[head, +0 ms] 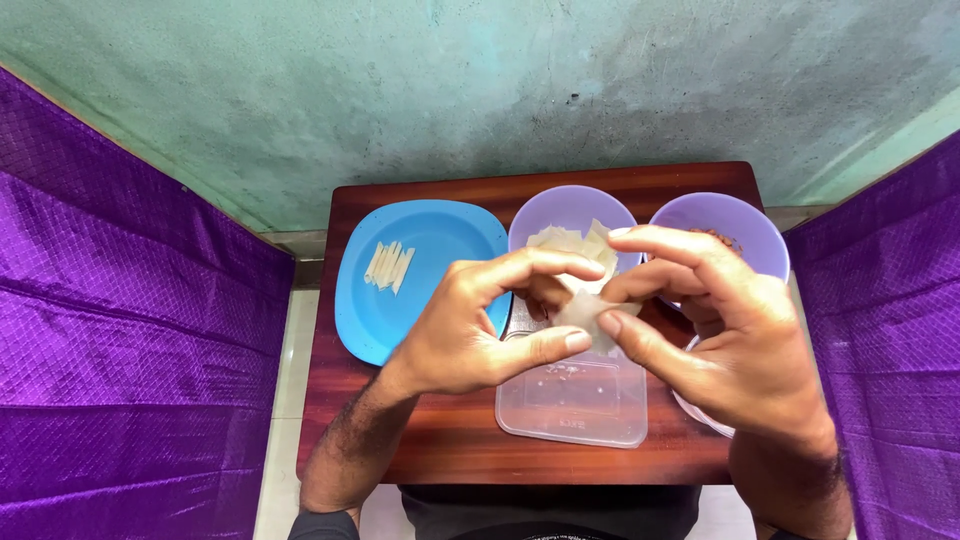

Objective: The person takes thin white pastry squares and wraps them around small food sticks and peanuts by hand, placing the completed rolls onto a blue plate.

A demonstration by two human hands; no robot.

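Note:
My left hand (478, 325) and my right hand (722, 335) meet above the middle of a small wooden table (440, 440). Together they pinch a pale thin pastry wrapper (583, 312) between thumbs and fingers, folded into a small shape. Right under the hands lies a clear rectangular plastic lid (575, 405). Behind the hands a lilac bowl (570, 205) holds a stack of more pale wrappers (572, 243). A second lilac bowl (715, 215) at the right holds brownish filling, mostly hidden by my right hand.
A blue square plate (440, 245) at the left carries several rolled pastry sticks (388, 266). A pale dish edge (700, 415) peeks out below my right hand. Purple quilted cloth (120, 330) hangs on both sides; a green wall rises behind the table.

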